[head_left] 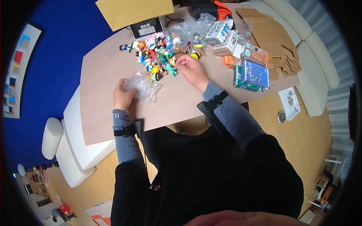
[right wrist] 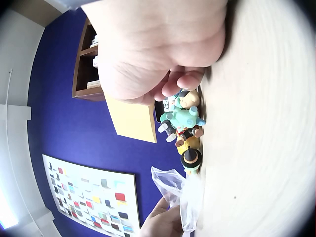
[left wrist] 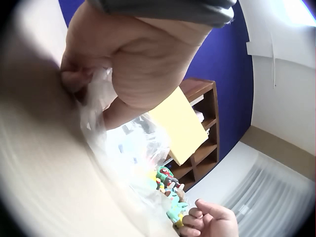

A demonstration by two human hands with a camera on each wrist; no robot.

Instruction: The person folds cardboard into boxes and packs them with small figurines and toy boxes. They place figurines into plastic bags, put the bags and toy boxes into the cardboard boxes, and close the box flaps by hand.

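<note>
My left hand (head_left: 123, 96) grips a crumpled clear plastic bag (head_left: 145, 87) between thumb and fingers, low over the table's front part. In the right wrist view the bag (right wrist: 183, 192) stands up from that hand. My right hand (head_left: 193, 71) is beside the near right edge of a heap of small toy figures (head_left: 160, 52), its fingers loosely curled. No object shows between these fingers. Nearest to them are a teal figure (right wrist: 183, 118) and one with a tan face (right wrist: 188, 100). A figure with a black hat (right wrist: 190, 157) lies at the heap's near end.
Patterned small boxes (head_left: 255, 73) are stacked on the right, with flattened cardboard (head_left: 269, 37) behind them. More clear plastic wrapping (head_left: 188, 28) lies at the back. A yellow board (head_left: 134, 13) rises over a black-and-silver box (head_left: 147, 29). The table's (head_left: 102, 116) front edge runs close to my body.
</note>
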